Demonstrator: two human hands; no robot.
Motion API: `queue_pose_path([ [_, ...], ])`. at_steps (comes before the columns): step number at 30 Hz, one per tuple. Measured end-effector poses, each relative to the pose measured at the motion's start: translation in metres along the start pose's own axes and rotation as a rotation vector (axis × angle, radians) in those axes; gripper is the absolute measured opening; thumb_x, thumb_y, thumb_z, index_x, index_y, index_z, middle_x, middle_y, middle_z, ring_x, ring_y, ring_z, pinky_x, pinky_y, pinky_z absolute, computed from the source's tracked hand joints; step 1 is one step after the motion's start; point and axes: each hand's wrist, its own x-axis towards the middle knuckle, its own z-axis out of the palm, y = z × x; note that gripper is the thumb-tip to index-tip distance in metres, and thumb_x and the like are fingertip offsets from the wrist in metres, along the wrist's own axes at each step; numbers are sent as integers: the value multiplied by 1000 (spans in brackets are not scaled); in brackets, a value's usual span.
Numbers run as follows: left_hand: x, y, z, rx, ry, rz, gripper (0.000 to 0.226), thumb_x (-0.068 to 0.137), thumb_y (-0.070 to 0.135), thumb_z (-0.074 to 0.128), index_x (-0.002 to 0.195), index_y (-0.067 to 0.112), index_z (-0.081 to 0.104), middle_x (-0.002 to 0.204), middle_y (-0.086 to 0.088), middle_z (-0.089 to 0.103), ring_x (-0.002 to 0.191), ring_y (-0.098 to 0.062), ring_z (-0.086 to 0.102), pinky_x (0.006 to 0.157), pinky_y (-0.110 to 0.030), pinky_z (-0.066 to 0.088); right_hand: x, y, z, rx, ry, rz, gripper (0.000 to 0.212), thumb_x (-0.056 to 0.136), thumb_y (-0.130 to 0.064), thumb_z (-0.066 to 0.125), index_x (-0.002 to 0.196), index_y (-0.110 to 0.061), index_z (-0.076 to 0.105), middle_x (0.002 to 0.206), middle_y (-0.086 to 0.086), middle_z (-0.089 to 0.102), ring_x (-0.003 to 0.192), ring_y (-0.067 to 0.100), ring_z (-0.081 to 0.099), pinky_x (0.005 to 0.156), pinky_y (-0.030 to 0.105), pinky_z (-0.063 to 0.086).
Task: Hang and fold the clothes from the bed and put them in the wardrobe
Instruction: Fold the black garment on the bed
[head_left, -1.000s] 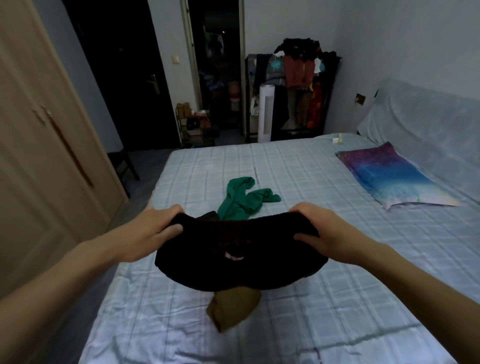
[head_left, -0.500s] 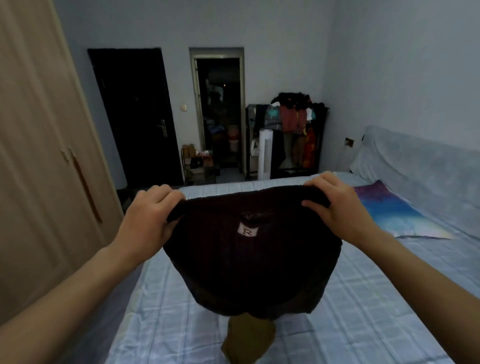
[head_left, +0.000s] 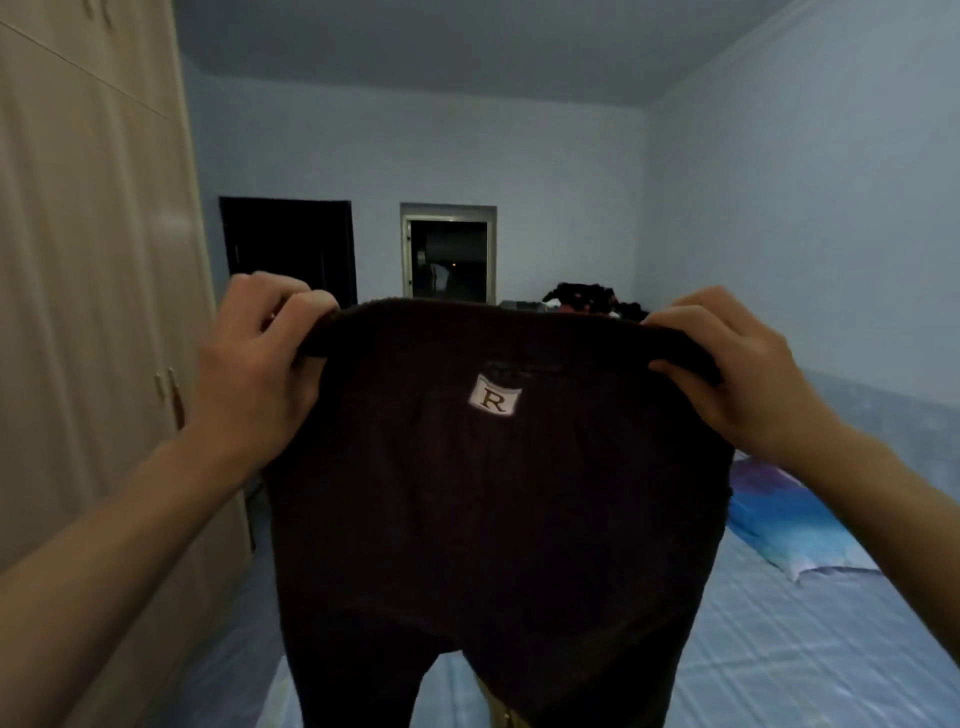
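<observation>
Dark trousers (head_left: 493, 519) hung before me above the bed (head_left: 779, 649), near the wardrobe (head_left: 93, 312) on my left. My left grip (head_left: 254, 374) curled its fingers over one end of the waistband, and my right grip (head_left: 737, 379) pinched the other. A white label (head_left: 494, 400) marked R faced me. Both legs ran off the bottom edge, and the cloth hid most of the bed and of a clothes pile (head_left: 582, 299) behind.

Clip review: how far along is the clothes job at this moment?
Done: nothing visible; the wardrobe stands shut. In hand: the left hand and right hand grip the dark trousers by the waistband, raised above the bed. Left: fold or hang them, then put them in the wardrobe.
</observation>
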Motion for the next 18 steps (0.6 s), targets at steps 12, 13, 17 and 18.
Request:
queue_pose_path([
  [12,42,-29,-30,72,144,20,12,94,6,65,102,-2,68,93,-20,59,88,-32,51,77,-28,35,60,2,13,-127,224,54,28,85,-6,73,110,1,65,102,18,58,90,24,55,83,20,38],
  [13,40,-32,-25,73,143,8,12,93,6,65,102,-1,68,94,-19,59,88,-32,51,78,-28,35,61,5,20,-113,221,52,27,85,-6,73,110,1,65,101,18,58,90,24,56,83,20,39],
  [17,25,-49,5,82,89,-28,13,94,9,65,103,0,68,96,-19,60,90,-31,52,77,-29,36,65,27,59,-54,169,49,27,86,-7,73,111,-1,65,101,16,58,89,22,55,82,19,38],
  [18,20,-55,17,83,61,-38,14,94,10,65,104,0,68,96,-19,59,89,-32,52,76,-29,36,65,35,73,-41,153,51,27,86,-7,73,111,-1,65,101,16,58,89,22,55,82,18,37],
])
